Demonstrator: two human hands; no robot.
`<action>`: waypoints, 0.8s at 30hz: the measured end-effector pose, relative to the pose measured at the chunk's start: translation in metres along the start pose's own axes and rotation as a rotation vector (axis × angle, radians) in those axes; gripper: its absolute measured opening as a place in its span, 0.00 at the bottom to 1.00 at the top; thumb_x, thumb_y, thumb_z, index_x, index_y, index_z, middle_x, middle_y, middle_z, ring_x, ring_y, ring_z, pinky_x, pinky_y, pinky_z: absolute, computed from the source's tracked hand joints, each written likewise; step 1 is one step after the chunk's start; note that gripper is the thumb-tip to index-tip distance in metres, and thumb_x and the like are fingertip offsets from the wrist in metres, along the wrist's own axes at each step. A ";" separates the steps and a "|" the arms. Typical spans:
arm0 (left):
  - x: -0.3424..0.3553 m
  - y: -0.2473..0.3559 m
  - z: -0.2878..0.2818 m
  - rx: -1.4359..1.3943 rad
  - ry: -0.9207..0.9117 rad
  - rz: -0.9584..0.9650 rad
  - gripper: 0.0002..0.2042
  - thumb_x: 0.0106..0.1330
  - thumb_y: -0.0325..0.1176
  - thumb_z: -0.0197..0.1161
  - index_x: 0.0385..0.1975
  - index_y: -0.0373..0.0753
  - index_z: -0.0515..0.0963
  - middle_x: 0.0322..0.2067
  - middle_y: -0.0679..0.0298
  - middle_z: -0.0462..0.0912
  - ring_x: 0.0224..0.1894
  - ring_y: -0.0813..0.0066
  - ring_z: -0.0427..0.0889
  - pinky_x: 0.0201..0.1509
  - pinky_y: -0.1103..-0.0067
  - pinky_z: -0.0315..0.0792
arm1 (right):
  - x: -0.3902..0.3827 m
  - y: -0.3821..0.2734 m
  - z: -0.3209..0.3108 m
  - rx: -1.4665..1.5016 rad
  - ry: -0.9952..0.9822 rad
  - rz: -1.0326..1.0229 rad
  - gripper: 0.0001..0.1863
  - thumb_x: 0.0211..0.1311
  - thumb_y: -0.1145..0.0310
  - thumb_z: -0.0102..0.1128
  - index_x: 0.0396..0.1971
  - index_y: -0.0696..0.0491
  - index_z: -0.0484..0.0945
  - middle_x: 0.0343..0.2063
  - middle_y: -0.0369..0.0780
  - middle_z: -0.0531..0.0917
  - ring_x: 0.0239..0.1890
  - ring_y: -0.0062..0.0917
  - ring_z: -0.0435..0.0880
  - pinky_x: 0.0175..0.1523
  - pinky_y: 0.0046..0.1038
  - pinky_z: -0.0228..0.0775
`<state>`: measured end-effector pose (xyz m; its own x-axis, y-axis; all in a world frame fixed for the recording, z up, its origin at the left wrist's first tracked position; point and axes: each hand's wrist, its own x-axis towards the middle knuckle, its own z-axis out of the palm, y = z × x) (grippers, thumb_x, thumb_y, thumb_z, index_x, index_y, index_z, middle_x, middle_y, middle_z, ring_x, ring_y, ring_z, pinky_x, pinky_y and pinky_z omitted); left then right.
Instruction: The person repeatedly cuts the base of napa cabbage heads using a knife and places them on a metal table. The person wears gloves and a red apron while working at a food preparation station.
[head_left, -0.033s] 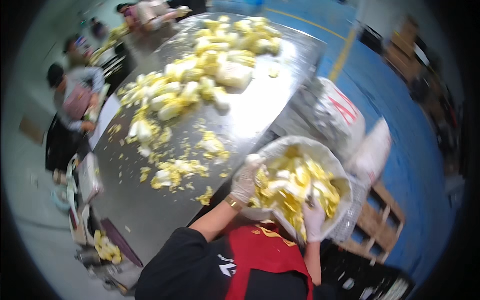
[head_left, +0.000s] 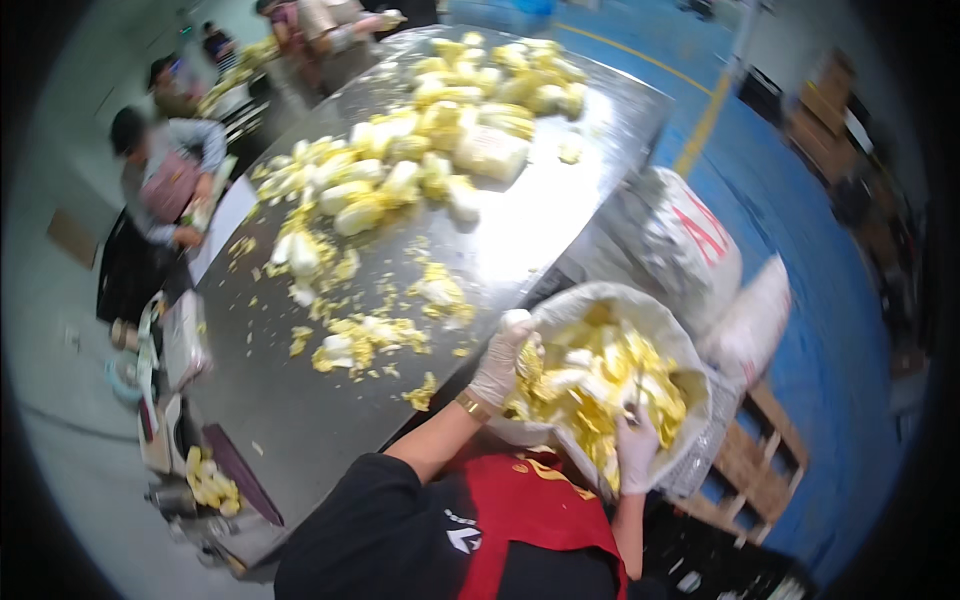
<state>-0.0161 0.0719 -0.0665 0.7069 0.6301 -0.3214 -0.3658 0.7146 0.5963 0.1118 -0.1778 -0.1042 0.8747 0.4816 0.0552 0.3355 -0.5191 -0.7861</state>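
My left hand (head_left: 498, 370), in a thin whitish glove, is closed at the left rim of a white-lined round bin (head_left: 692, 350). Its fingers grip a napa cabbage (head_left: 530, 368), whose pale end shows above the hand and yellow leaves beside it. Loose yellow and white cabbage leaves (head_left: 590, 375) heap up inside the bin. Over the bin's near right part, my gloved right hand (head_left: 637, 450) is closed around a small, slim dark-and-metal tool that looks like a knife (head_left: 636, 398). Most of its handle is hidden by the fingers.
A steel table (head_left: 330, 420) at the left bears many trimmed cabbages (head_left: 440, 125) and leaf scraps (head_left: 370, 340). White sacks (head_left: 690, 235) and a wooden pallet (head_left: 755, 460) lie right of the bin. A co-worker (head_left: 165, 180) stands across the table; others are farther back.
The whole view has shifted slightly, with the scene lying a little farther right and lower. Both hands keep nearly the same place over the bin.
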 end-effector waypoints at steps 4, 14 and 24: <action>0.001 0.070 -0.037 -0.022 0.103 0.196 0.18 0.62 0.49 0.61 0.40 0.41 0.75 0.25 0.67 0.75 0.24 0.78 0.75 0.28 0.81 0.73 | 0.005 -0.022 0.004 -0.011 -0.139 0.092 0.12 0.57 0.72 0.61 0.42 0.58 0.80 0.21 0.39 0.83 0.20 0.17 0.78 0.26 0.21 0.68; -0.014 0.245 -0.366 0.471 0.886 0.565 0.26 0.65 0.60 0.53 0.35 0.38 0.78 0.29 0.63 0.79 0.29 0.71 0.79 0.32 0.74 0.73 | -0.006 -0.066 0.050 -0.161 -0.236 0.061 0.12 0.57 0.75 0.61 0.42 0.60 0.79 0.31 0.44 0.84 0.31 0.26 0.84 0.38 0.25 0.75; 0.075 0.343 -0.323 1.681 0.875 0.628 0.35 0.52 0.40 0.70 0.60 0.35 0.65 0.57 0.47 0.69 0.59 0.51 0.69 0.62 0.66 0.63 | -0.021 -0.088 0.062 -0.154 -0.206 0.209 0.14 0.56 0.73 0.63 0.43 0.57 0.80 0.31 0.42 0.84 0.32 0.25 0.83 0.40 0.26 0.74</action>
<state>-0.2838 0.4624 -0.1236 0.1056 0.9558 0.2743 0.7997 -0.2456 0.5479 0.0421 -0.0982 -0.0746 0.8466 0.4774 -0.2355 0.2183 -0.7148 -0.6644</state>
